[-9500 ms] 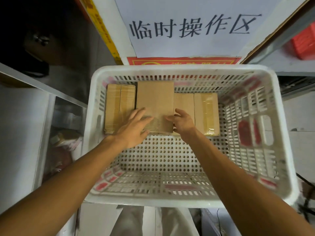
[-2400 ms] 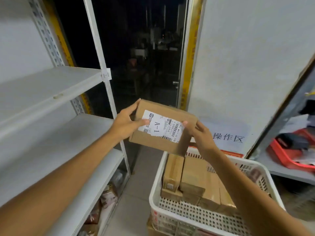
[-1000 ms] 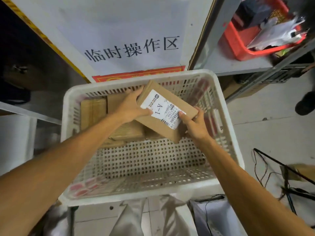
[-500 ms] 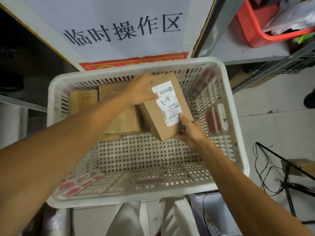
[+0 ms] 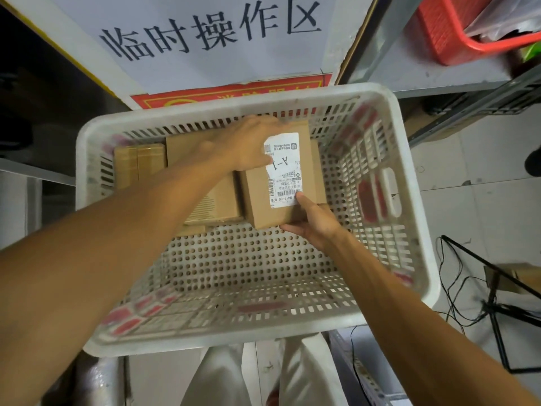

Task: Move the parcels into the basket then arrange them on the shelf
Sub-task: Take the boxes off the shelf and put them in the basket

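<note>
A large white perforated plastic basket [image 5: 234, 332] fills the middle of the view. Behind it, a white paper sign [image 5: 210, 33] carries big black characters, 临时操作区. Below the sign is a red strip [image 5: 228, 95] with yellow writing cut off by the basket's far rim.

Brown cardboard parcels sit in a row along the basket's far wall. A flat wide one [image 5: 216, 200] lies under the left forearm, and two narrow taped ones [image 5: 137, 162] are at the far left.

The labelled brown cardboard parcel [image 5: 254, 194] is inside the basket at the right of this row, above another box whose edge shows beside it. I cannot tell whether it rests on that box.

The left hand [image 5: 248, 145] grips its far left corner, fingers curled over the far edge and thumb on the label. The right hand [image 5: 313, 221] holds the near end, thumb on the label's near corner and fingers underneath.

The white shipping label [image 5: 284, 183] reads "A-1" by hand, with barcodes and "M411-00 078"; the finer print is too small to read.
</note>
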A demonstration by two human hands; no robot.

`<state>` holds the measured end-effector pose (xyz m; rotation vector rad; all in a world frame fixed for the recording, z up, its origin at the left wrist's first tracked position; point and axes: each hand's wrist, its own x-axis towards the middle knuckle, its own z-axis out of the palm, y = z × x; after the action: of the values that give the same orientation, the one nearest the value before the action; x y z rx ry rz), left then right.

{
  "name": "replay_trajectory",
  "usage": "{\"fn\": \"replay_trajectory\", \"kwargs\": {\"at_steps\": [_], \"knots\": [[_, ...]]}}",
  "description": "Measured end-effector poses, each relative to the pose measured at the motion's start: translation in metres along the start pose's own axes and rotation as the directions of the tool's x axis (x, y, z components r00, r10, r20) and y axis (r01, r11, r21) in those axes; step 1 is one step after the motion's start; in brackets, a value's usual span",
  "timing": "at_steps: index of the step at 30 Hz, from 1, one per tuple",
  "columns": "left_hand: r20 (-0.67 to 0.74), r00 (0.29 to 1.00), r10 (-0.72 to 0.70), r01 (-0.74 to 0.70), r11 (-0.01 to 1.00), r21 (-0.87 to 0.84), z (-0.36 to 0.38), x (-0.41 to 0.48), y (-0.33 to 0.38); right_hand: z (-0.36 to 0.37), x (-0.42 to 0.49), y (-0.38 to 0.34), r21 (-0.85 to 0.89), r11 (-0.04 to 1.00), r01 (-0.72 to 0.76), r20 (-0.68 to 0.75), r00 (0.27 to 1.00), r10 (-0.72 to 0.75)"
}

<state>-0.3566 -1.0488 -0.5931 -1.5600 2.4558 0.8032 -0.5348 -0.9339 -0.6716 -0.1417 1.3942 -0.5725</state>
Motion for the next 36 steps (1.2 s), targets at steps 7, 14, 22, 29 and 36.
{"fn": "replay_trajectory", "kwargs": {"at_steps": [7,14,22,29,36], "knots": [[0.149,0.981,-0.122,0.084,0.968,0.236,0.027,-0.015,-0.002,0.016,-0.003,-0.008,-0.233,0.972,-0.021,-0.084,0.996,0.002],[0.118,0.984,-0.131,0.114,0.984,0.138,0.04,-0.03,-0.016,0.013,-0.005,-0.021,-0.759,0.627,0.177,-0.042,0.947,-0.319],[0.212,0.952,-0.22,0.217,0.975,0.039,0.043,-0.01,-0.018,0.018,0.002,-0.021,-0.763,0.585,0.276,-0.02,0.893,-0.449],[0.168,0.959,-0.229,0.229,0.973,0.018,0.045,-0.007,-0.018,0.016,0.006,-0.019,-0.782,0.565,0.262,-0.035,0.887,-0.46],[-0.013,0.976,-0.219,0.22,0.975,0.042,0.068,-0.041,-0.02,0.023,-0.001,-0.02,-0.731,0.652,0.2,-0.141,0.891,-0.432]]}}
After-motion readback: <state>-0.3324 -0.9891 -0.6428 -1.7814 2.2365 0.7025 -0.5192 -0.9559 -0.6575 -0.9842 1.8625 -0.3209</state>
